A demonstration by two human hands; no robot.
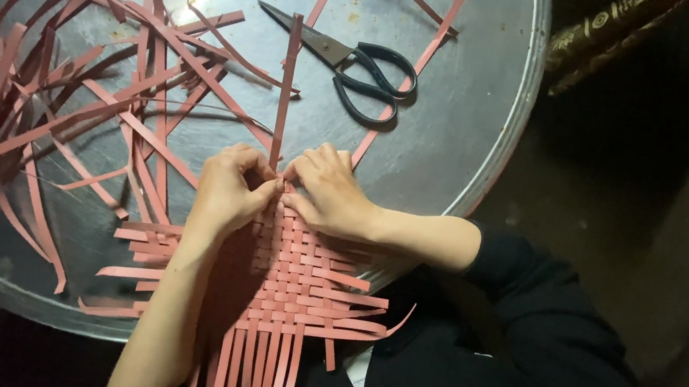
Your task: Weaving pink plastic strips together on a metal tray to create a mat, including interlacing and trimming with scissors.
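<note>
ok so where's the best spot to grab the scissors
Probably by the black loop handles, coming from the right edge of the metal tray. The scissors lie flat and shut, blades pointing up-left toward the loose strips, handles toward the bare right side. The right hand is nearer, though both hands are pinching a strip at the woven mat.

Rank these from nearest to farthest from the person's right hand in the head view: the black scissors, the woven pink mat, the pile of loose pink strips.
From the right hand:
1. Woven pink mat, touching, just below.
2. Black scissors, above on the round metal tray.
3. Pile of loose pink strips, far left.
</note>
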